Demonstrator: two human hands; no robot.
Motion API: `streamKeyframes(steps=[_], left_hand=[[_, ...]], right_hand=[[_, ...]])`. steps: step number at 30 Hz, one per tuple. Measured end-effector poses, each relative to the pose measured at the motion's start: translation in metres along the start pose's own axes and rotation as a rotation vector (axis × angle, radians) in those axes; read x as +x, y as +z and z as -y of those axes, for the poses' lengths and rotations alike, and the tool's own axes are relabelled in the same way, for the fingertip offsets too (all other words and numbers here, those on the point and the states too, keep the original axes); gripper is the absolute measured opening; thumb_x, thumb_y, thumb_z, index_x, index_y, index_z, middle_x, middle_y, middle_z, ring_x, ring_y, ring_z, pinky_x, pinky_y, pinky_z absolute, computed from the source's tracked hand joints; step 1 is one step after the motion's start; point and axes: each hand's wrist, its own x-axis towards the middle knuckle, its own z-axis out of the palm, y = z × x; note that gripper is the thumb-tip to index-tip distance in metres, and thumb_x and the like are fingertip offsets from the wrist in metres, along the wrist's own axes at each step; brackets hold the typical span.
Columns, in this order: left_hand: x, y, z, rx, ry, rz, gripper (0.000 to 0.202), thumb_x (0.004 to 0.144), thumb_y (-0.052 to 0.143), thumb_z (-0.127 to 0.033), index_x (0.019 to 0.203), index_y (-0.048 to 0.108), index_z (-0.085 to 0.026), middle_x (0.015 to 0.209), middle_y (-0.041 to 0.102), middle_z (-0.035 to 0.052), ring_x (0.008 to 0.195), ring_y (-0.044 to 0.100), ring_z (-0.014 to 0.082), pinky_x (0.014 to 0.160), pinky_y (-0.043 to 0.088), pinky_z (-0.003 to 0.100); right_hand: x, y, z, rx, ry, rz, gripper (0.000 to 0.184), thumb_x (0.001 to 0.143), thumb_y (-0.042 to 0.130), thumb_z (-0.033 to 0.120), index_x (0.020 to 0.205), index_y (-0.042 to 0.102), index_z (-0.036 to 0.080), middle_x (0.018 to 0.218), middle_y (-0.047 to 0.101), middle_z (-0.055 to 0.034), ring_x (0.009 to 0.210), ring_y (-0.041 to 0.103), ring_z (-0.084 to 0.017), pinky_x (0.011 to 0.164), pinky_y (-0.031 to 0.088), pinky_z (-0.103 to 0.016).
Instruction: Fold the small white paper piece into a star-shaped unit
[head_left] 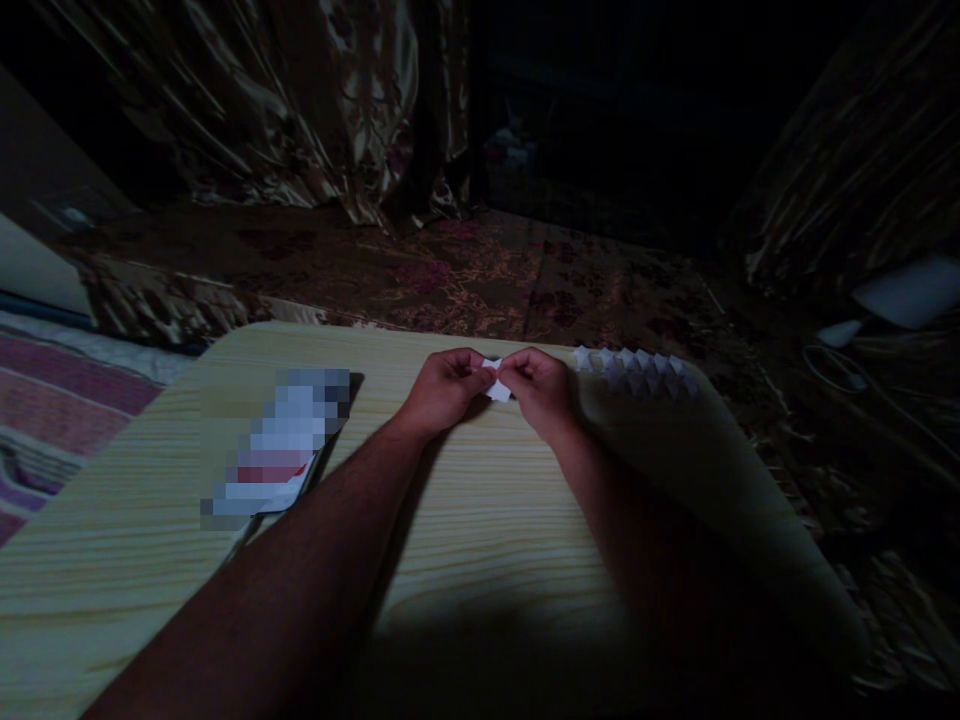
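Between my hands, near the far edge of the wooden table (480, 540), is a small white folded paper star (498, 388) with pointed corners. My left hand (448, 388) pinches its left side between thumb and fingers. On its right side, my right hand (541, 388) is closed in a pinch too, with the fingertips nearly meeting those of the left. Fingers cover part of the paper. Just right of my right hand, several similar white paper stars (626, 362) lie in two rows along the far edge, partly in shadow.
A flat, blurred-out object (285, 435) with a dark edge lies on the table, left of my left forearm. Beyond the table stand a patterned cloth-covered ledge (450, 275) and curtains (337, 100). A white lamp-like object (915, 292) with a cable is at the right. Light is dim.
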Motion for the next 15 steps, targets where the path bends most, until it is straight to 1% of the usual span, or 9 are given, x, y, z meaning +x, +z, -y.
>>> streamKeyframes(steps=[5, 12, 15], left_hand=[[0.0, -0.0005, 0.0016, 0.024, 0.006, 0.027, 0.025, 0.069, 0.07, -0.037, 0.071, 0.06, -0.014, 0.063, 0.06, 0.0008, 0.052, 0.049, 0.009, 0.05, 0.037, 0.022], [0.0003, 0.0, 0.0002, -0.002, -0.004, 0.009, 0.027, 0.067, 0.071, -0.038, 0.07, 0.059, -0.014, 0.064, 0.061, 0.0015, 0.052, 0.05, 0.0096, 0.05, 0.038, 0.023], [0.0, 0.0001, 0.0017, 0.014, -0.003, 0.019, 0.026, 0.068, 0.07, -0.038, 0.071, 0.059, -0.014, 0.063, 0.06, 0.0011, 0.051, 0.049, 0.0094, 0.05, 0.038, 0.023]], right_hand=[[-0.0003, -0.0006, 0.0012, 0.006, -0.01, 0.007, 0.015, 0.066, 0.066, 0.031, 0.069, 0.06, 0.017, 0.058, 0.057, 0.003, 0.052, 0.049, -0.01, 0.05, 0.04, -0.022], [0.0003, -0.0006, -0.0004, 0.006, 0.001, 0.004, 0.015, 0.067, 0.063, 0.032, 0.071, 0.061, 0.017, 0.059, 0.058, 0.0028, 0.053, 0.051, -0.01, 0.051, 0.04, -0.023], [0.0006, -0.0008, -0.0018, -0.002, 0.0, -0.006, 0.014, 0.067, 0.063, 0.031, 0.069, 0.06, 0.017, 0.059, 0.057, 0.003, 0.052, 0.05, -0.01, 0.051, 0.04, -0.023]])
